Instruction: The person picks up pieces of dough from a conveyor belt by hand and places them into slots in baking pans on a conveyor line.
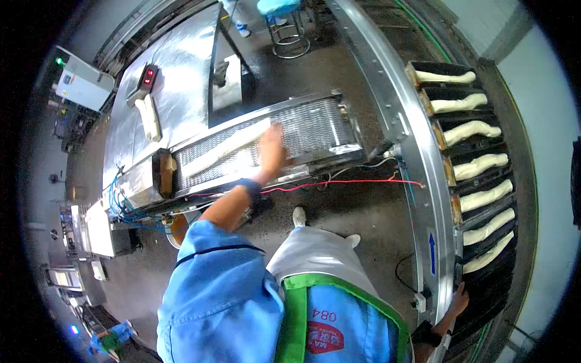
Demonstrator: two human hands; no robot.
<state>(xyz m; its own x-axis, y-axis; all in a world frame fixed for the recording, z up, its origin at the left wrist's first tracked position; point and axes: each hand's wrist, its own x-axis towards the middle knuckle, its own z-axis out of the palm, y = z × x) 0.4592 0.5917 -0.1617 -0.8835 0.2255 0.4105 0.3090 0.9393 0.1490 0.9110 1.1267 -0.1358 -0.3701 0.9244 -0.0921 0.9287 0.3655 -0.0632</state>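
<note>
Head view: a long, pale cream dough strip (221, 150) lies on the silvery mesh belt (324, 124) in front of you, left of centre, running lengthwise along it. It looks smooth, slender and nearly straight, with a matte surface that stands out softly against the shiny mesh. Your left hand (272, 151) is at the strip's right end, its fingers blurred; you cannot tell from here whether they grasp the dough or merely touch it. Your right hand (461, 299) is at the lower right, by the edge of the steel rail (396, 103) and the black trays (490, 290); its fingertips are hard to make out, so its grip cannot be told either. In those trays lie seven dough pieces (478, 166), cream-coloured like the strip, several bent or lumpy. Two more dough sticks (147, 120) lie side by side on the steel table (187, 66), next to a scale (142, 85) whose red digits are too small to read. The strip's right tip is partly covered by your hand. At the top edge, another person's legs (239, 18) are cut off.
</note>
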